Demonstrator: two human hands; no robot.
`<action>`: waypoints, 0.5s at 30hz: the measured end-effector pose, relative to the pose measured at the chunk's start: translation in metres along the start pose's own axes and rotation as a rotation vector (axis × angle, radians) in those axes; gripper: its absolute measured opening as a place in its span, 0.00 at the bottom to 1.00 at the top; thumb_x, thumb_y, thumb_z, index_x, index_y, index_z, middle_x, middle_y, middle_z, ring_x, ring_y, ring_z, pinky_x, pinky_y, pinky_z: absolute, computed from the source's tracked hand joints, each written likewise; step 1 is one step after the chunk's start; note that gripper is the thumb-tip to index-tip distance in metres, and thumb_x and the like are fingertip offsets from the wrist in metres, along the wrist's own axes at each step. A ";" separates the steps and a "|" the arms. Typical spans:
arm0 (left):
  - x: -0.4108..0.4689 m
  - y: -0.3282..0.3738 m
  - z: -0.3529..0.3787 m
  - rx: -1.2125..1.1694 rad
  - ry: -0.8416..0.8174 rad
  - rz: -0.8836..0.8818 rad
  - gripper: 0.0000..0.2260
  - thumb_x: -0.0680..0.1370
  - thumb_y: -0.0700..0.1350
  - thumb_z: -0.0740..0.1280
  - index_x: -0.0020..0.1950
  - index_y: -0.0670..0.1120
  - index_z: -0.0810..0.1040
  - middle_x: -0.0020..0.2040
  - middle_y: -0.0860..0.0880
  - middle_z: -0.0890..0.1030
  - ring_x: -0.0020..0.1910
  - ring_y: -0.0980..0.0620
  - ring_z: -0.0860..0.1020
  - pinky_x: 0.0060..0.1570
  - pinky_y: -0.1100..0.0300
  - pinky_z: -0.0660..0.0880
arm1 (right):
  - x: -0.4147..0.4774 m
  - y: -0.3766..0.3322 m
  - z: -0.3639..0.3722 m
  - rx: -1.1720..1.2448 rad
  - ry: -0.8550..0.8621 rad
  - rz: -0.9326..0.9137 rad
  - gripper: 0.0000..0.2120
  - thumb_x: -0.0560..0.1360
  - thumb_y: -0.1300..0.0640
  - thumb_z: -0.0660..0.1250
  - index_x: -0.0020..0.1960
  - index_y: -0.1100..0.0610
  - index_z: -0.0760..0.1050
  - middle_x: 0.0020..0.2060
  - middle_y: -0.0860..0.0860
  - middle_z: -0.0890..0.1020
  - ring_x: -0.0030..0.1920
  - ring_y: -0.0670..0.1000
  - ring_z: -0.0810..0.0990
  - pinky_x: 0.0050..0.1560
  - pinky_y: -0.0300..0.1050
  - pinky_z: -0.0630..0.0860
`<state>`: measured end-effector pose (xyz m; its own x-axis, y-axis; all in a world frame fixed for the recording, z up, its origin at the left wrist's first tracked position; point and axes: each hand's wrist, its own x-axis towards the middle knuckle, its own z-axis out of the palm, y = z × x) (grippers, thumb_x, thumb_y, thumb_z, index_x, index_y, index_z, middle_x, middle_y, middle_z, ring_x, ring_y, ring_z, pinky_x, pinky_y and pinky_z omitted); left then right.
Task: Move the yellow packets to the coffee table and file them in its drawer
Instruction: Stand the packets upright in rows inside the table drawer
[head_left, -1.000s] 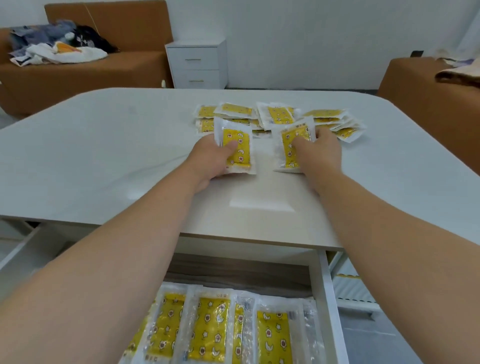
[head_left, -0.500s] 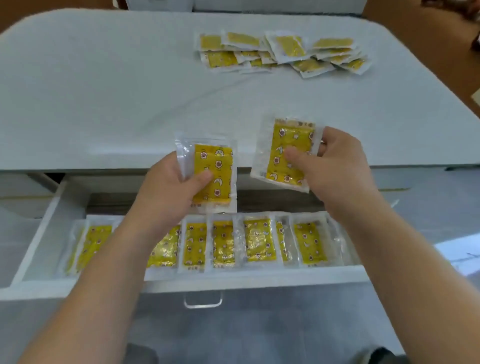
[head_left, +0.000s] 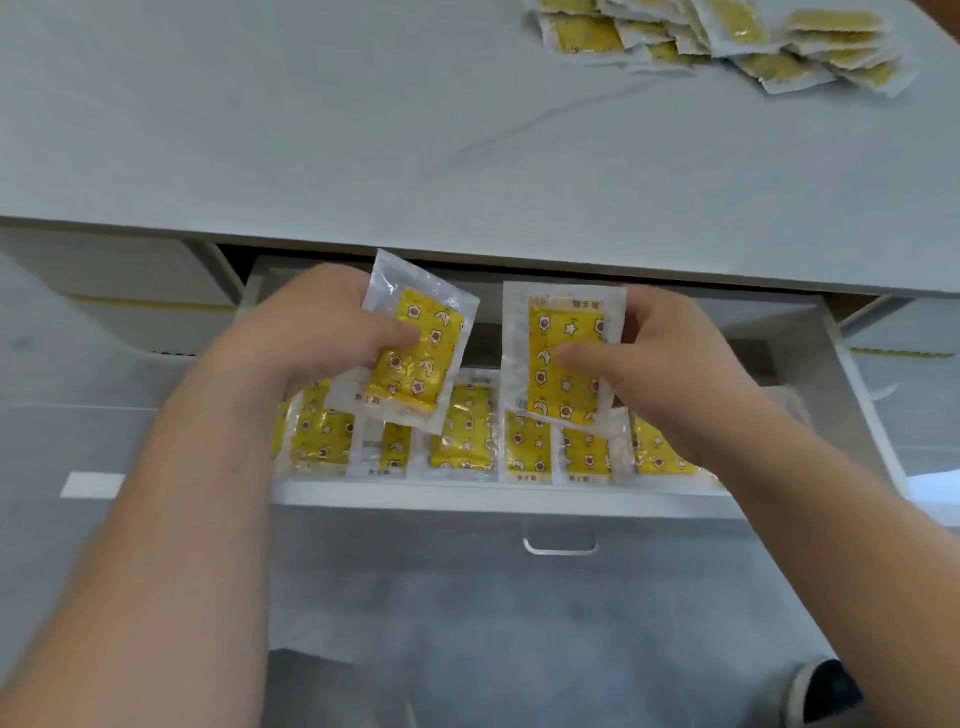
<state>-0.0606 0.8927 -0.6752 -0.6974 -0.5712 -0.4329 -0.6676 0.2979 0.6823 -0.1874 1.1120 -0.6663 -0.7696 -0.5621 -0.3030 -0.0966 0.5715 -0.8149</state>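
Observation:
My left hand (head_left: 306, 332) pinches a yellow packet (head_left: 415, 358) between thumb and fingers, tilted, over the open drawer (head_left: 493, 499) of the white coffee table (head_left: 363, 130). My right hand (head_left: 660, 364) holds a second yellow packet (head_left: 561, 364) upright just beside it, also above the drawer. A row of several yellow packets (head_left: 467, 436) stands filed along the drawer's front. A loose pile of more yellow packets (head_left: 727, 47) lies on the tabletop at the far right.
The drawer has a metal handle (head_left: 560, 545) on its front panel. Grey floor lies below, with a dark shoe (head_left: 831, 691) at the lower right. White side compartments flank the drawer under the tabletop.
Both hands have carried their packets from the tabletop pile down over the open drawer. The view has tilted downward, so the pile now sits at the top edge.

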 end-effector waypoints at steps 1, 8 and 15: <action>0.001 -0.009 -0.009 0.047 -0.015 0.000 0.04 0.76 0.49 0.76 0.47 0.49 0.85 0.40 0.55 0.87 0.44 0.53 0.85 0.51 0.54 0.79 | 0.000 -0.003 0.010 -0.023 -0.027 -0.004 0.06 0.74 0.56 0.76 0.49 0.48 0.81 0.42 0.45 0.88 0.41 0.47 0.88 0.48 0.55 0.85; 0.017 -0.057 -0.028 0.462 0.041 -0.079 0.14 0.73 0.42 0.76 0.55 0.46 0.76 0.51 0.48 0.79 0.49 0.46 0.79 0.44 0.55 0.75 | 0.015 -0.022 0.066 -0.283 -0.225 -0.028 0.13 0.75 0.55 0.76 0.53 0.45 0.76 0.44 0.44 0.85 0.39 0.44 0.86 0.40 0.44 0.85; 0.022 -0.058 -0.023 0.711 0.033 -0.146 0.07 0.74 0.39 0.72 0.51 0.45 0.78 0.45 0.46 0.79 0.44 0.45 0.78 0.39 0.56 0.72 | 0.036 -0.042 0.106 -0.408 -0.381 -0.117 0.17 0.74 0.58 0.77 0.59 0.49 0.76 0.48 0.47 0.84 0.45 0.49 0.85 0.47 0.49 0.84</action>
<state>-0.0311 0.8448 -0.7106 -0.5872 -0.6627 -0.4648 -0.7692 0.6356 0.0656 -0.1440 1.0047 -0.6954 -0.4644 -0.7684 -0.4404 -0.4614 0.6343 -0.6203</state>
